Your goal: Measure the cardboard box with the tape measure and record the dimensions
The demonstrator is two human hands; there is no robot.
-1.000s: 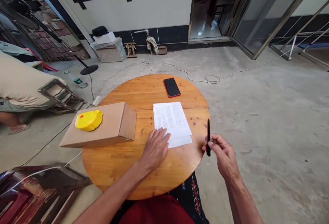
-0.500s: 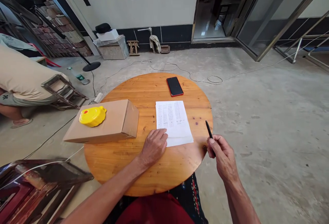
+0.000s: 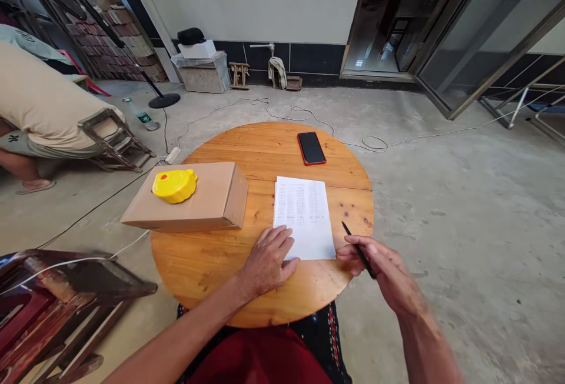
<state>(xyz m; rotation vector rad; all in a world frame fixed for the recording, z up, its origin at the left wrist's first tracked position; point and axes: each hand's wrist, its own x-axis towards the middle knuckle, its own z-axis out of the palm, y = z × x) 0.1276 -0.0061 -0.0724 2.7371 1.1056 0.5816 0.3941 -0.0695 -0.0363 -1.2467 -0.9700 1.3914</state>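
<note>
Sheets of white paper (image 3: 311,240) with columns of handwriting on the upper half lie on the round wooden table (image 3: 212,266). My left hand (image 3: 269,257) rests with fingers spread over the paper's lower left corner and the tabletop. A slim black pen (image 3: 366,265) is held in my right hand (image 3: 379,266), at the paper's lower right corner. The pen slants, its tip toward the upper left, above the table's right edge. Beyond the paper lies a phone (image 3: 312,149) with a dark screen and red edge.
A cardboard box (image 3: 198,207) with a yellow plastic object (image 3: 174,187) on top stands on the table's left side. Wooden stools, a power strip (image 3: 173,156) and cables lie around the table. At the left, a person (image 3: 48,96) sits on a small stool.
My right hand has turned, tipping the pen leftward, and come closer to the paper. My left hand's fingers have spread, thumb out. The whole view has shifted slightly.
</note>
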